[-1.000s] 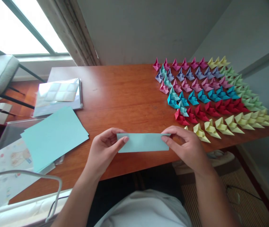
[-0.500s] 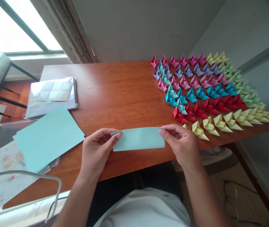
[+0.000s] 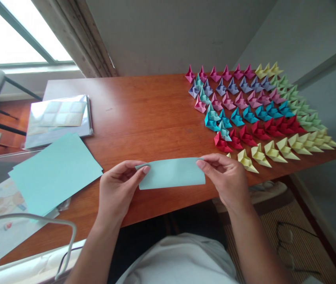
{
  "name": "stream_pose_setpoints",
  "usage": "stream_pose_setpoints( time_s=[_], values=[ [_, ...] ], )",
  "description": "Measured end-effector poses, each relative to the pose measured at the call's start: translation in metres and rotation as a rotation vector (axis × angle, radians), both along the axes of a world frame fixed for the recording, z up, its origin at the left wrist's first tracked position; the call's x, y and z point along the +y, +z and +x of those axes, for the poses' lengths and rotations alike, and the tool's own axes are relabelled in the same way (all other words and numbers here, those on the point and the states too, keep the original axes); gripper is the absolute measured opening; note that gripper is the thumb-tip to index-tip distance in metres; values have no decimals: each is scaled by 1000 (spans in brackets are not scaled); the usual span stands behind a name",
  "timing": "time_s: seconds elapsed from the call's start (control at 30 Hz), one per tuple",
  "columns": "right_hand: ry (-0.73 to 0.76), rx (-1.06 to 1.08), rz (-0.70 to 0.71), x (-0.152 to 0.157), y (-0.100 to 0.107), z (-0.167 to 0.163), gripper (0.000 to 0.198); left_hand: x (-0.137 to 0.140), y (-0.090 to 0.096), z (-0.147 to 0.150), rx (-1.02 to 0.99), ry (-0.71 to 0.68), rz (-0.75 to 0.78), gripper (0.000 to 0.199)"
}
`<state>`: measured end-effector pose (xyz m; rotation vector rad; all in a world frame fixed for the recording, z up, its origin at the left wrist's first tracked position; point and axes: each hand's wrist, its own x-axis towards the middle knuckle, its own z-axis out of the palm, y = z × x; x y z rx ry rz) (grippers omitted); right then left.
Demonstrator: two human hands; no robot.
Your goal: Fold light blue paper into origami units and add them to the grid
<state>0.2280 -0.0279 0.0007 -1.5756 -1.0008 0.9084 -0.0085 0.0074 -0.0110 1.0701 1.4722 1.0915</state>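
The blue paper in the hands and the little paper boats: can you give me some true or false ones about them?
1. Both hands hold the folded blue paper. True: the left hand pinches one end, the right hand the other.
2. The folded paper shapes sit on the floor. False: they stand in rows on the wooden table.
3. A stack of flat blue sheets lies beside the left hand. True.
4. All the shapes are yellow. False: there are pink, purple, teal, red, green and yellow ones.
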Motion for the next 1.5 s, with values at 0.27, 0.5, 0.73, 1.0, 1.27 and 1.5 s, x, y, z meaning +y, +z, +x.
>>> stream_pose_setpoints(
  time_s=[0.27, 0.5, 0.73, 1.0, 1.27, 1.5],
  values=[
    [4, 5, 3, 0, 0, 1, 23, 0, 2, 2, -3, 0, 3, 29],
    [10, -19, 0, 0, 0, 4, 21, -1, 2, 2, 1, 6, 7, 26],
    [12, -64, 20, 0, -1, 6, 18, 0, 7, 4, -25, -21, 5, 21],
    [-19, -86, 23, 4, -3, 6, 18, 0, 5, 3, -44, -40, -1, 18],
    [-18, -100, 32, 2, -5, 6, 19, 0, 8, 3, -61, -46, -6, 17],
    [2, -98, 22, 1, -4, 6, 16, 1, 11, 4, -63, -41, -16, 18]
  ],
)
